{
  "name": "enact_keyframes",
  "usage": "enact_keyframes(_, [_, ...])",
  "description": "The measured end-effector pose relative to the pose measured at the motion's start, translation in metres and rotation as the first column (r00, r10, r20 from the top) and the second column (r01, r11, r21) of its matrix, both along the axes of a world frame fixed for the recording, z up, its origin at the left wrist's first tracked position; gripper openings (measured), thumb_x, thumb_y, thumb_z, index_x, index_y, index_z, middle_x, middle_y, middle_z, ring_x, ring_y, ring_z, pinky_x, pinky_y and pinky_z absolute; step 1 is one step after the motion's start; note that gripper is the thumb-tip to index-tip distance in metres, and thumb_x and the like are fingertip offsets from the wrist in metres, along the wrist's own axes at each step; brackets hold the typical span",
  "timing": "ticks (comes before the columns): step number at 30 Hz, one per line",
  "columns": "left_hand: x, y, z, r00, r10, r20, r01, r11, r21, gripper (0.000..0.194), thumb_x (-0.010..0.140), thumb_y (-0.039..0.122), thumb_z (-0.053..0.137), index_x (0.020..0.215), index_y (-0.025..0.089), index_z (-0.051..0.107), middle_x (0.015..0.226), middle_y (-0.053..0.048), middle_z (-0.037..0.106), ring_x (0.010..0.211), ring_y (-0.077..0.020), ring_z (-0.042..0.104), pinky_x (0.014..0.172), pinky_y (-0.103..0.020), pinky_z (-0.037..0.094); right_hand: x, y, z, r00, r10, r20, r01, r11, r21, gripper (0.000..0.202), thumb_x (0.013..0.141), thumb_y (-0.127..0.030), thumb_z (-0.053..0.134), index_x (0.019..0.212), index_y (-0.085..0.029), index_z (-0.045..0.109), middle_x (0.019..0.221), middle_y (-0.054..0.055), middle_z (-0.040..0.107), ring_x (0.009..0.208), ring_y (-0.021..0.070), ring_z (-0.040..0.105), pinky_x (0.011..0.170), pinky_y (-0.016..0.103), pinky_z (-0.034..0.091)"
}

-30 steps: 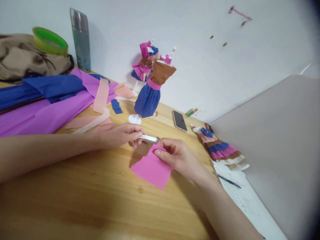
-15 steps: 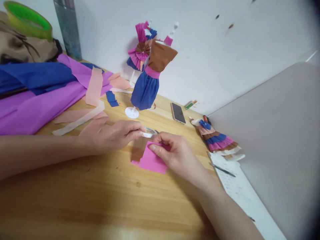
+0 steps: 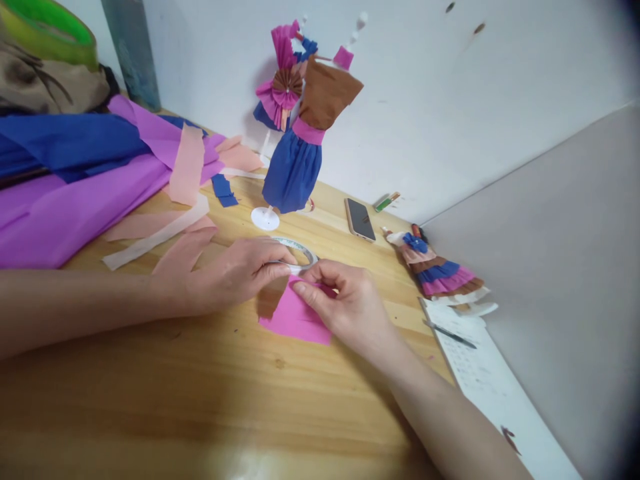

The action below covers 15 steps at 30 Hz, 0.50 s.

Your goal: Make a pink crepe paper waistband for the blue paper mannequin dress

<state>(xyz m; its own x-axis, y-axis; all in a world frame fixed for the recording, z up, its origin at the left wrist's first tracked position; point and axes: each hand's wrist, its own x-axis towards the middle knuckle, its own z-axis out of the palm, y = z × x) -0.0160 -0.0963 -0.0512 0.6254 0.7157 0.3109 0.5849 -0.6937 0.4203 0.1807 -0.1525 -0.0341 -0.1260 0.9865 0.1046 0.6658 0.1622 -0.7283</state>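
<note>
My left hand point(image 3: 250, 267) is closed on a roll of white tape point(image 3: 311, 255), with thumb and fingers on the ring's near left side. Right beside it, my right hand point(image 3: 340, 293) pinches the upper edge of a pink piece of crepe paper point(image 3: 297, 313). The fingertips of both hands nearly meet where the tape roll borders the paper. Behind them stands a small dress form point(image 3: 295, 170) in a brown top, pink waistband and blue skirt, on a round white base.
Crepe paper sheets point(image 3: 100, 200) and peach strips point(image 3: 187, 167) lie at left. A second dressed form point(image 3: 285, 87) stands behind. A phone point(image 3: 360, 219), a layered paper dress point(image 3: 437, 270) and a notebook point(image 3: 480, 360) with a pen point(image 3: 453, 335) are at right. A wall rises behind.
The tape roll has tipped, so its ring opening shows more now. My hands have drawn slightly closer together, and the view has shifted a little.
</note>
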Motion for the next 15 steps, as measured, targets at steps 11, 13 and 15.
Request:
enact_keyframes(11, [0.010,-0.006,0.020,0.969,-0.116,0.220,0.179,0.939,-0.293,0.020,0.095,0.020,0.051,0.080,0.018,0.065,0.091,-0.006,0.075,0.091,-0.0177,0.066,0.087,-0.026,0.048,-0.003,-0.001,-0.004,0.991,-0.027,0.128,0.007,0.988,0.154,0.027,0.085,-0.030,0.062,0.061,-0.018,0.061,0.052,-0.001,0.061,0.047,0.0102,0.047,0.050,0.024,0.036])
enact_keyframes(13, [0.011,-0.007,0.020,0.966,-0.106,0.235,0.176,0.937,-0.301,0.021,0.094,0.022,0.050,0.077,0.019,0.062,0.090,-0.007,0.074,0.091,-0.0184,0.065,0.087,-0.027,0.048,-0.003,-0.001,-0.004,0.990,-0.034,0.133,0.013,0.987,0.158,0.027,0.085,-0.029,0.062,0.061,-0.018,0.061,0.052,0.000,0.062,0.047,0.0103,0.048,0.050,0.024,0.036])
enact_keyframes(15, [0.011,-0.007,0.020,0.967,-0.096,0.236,0.166,0.940,-0.300,0.024,0.093,0.024,0.049,0.071,0.020,0.057,0.082,-0.005,0.070,0.085,-0.0188,0.063,0.085,-0.029,0.048,-0.004,-0.001,-0.005,0.990,-0.043,0.131,0.021,0.986,0.163,0.027,0.085,-0.029,0.062,0.060,-0.018,0.060,0.052,0.000,0.061,0.047,0.0103,0.048,0.050,0.024,0.036])
